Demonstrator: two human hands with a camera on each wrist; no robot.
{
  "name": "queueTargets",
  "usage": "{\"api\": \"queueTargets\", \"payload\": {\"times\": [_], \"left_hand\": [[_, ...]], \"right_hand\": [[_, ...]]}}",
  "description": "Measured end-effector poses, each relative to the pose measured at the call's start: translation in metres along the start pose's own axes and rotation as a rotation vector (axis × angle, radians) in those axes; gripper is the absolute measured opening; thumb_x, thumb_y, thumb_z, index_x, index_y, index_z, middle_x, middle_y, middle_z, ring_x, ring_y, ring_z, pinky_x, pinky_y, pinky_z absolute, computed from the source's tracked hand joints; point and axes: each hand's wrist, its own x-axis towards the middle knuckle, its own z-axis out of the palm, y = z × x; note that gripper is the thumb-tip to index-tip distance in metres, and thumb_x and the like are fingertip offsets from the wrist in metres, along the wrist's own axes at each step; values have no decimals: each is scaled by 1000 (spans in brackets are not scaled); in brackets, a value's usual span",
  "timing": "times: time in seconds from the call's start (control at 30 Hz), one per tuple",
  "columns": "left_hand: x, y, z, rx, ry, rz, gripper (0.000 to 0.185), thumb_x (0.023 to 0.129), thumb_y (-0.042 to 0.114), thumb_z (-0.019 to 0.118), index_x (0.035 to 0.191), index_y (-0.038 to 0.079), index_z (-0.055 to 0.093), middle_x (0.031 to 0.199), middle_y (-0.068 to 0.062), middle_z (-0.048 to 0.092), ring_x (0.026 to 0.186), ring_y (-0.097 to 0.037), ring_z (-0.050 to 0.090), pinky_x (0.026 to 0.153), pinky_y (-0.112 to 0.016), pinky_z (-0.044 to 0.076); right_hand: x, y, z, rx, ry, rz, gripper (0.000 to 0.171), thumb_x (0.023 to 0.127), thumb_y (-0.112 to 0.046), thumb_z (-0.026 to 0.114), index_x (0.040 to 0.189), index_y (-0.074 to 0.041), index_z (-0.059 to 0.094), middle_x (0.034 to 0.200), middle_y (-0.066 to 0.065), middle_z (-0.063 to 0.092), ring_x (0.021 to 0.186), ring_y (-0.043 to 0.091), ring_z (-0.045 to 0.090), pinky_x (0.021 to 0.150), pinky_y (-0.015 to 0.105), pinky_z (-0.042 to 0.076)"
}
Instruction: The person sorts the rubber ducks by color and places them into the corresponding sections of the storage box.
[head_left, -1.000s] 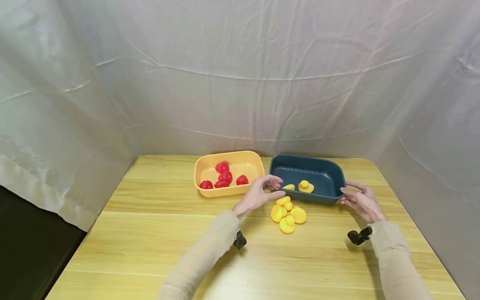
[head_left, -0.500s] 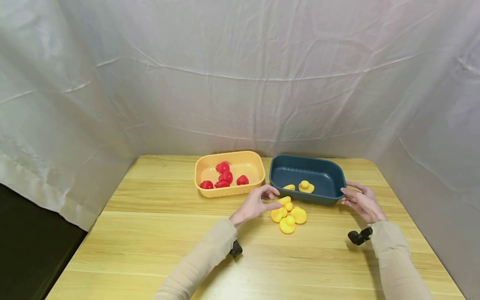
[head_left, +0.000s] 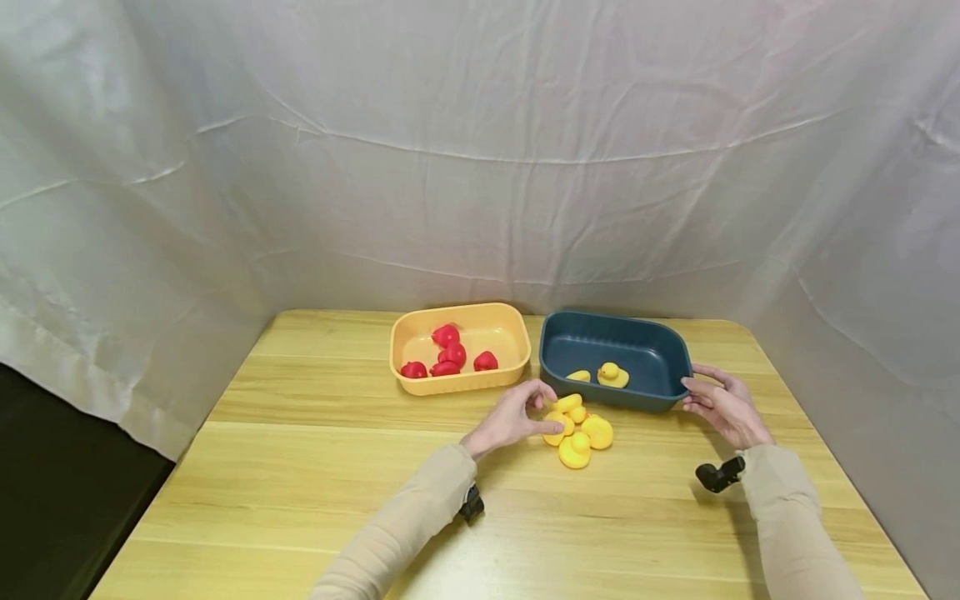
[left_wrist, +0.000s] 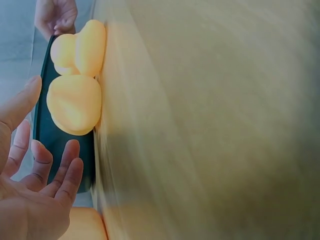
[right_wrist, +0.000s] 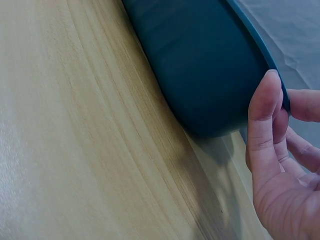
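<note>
Left hand (head_left: 516,414) spread and relaxed, fingertips (left_wrist: 70,150) just short of the nearest yellow rubber duck (head_left: 556,427), thumb and forefinger arched over it but not yet closed on anything; nothing held. Right hand (head_left: 722,405) steadying the dark blue tub (head_left: 670,354) at its right end, thumb (right_wrist: 264,115) laid flat along the outer wall, other fingers hooked at the rim, more a brace than a firm grip. Cluster of yellow ducks (head_left: 579,428) on the wooden table (head_left: 300,467), bunched tight and touching one another, just in front of the blue tub's near wall. Inside that tub, two more yellow ducks (head_left: 612,373), one upright, one smaller or tipped beside it. To the left, touching or nearly touching the blue tub, an orange tub (head_left: 405,333) with several red ducks (head_left: 448,357). Wrinkled white sheet (head_left: 480,167) hung behind and around. Risks, judged: ducks packed so close that a pinch on the nearest may nudge its neighbours and send them rolling; rounded, smooth bodies likely to squirt out of a shallow two-finger hold; a duck carried low could clip the tub's near rim and drop back on the table. Left wrist view blurred, finer finger contact not readable.
</note>
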Motion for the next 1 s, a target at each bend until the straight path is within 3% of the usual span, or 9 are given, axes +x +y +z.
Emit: {"api": "queueTargets", "payload": {"times": [0.13, 0.77, 1.0], "left_hand": [[0, -2, 0, 11, -26, -24, 43, 81, 21, 86, 114, 6, 62, 101, -21, 57, 95, -30, 54, 75, -17, 38], [1, -9, 3, 49, -68, -1, 48, 75, 15, 90, 112, 6, 60, 95, -18, 55, 89, -21, 54, 75, -16, 41], [1, -9, 4, 56, -78, -5, 49, 75, 13, 90, 113, 6, 60, 93, -15, 54, 87, -19, 54, 75, -16, 42]], "right_hand": [[0, 1, -1, 1, 1, 2, 39, 99, -6, 61, 133, -8, 41, 86, -2, 71, 69, 10, 67, 66, 22, 61], [1, 2, -1, 19, 6, -2, 32, 99, -5, 62, 126, -13, 48, 86, -2, 72, 69, 11, 67, 66, 23, 61], [1, 1, -2, -1, 9, 8, 38, 99, -6, 62, 132, -11, 44, 87, -3, 72, 70, 10, 67, 67, 22, 61]]}}
